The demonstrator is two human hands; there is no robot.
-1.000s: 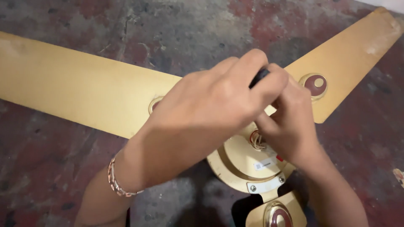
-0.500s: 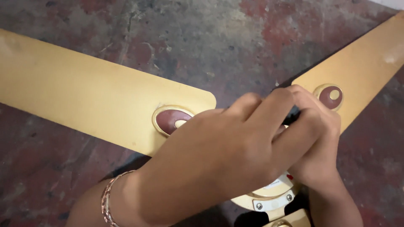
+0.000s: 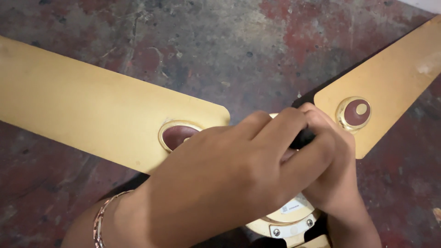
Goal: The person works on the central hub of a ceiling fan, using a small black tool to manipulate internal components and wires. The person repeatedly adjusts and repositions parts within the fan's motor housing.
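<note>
Because the gold fan hub (image 3: 287,220) sits low in the frame, we clamp our left hand (image 3: 229,183) and right hand (image 3: 333,170) together over it, fingers clenched around a dark handle (image 3: 302,138), between the two blades.

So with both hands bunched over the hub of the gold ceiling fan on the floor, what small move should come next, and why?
Probably keep steady downward pressure and turn a little more. The left hand and the right hand clasp a small black handle-like thing above the gold round fan hub; its tip is hidden, so progress cannot be judged.
</note>
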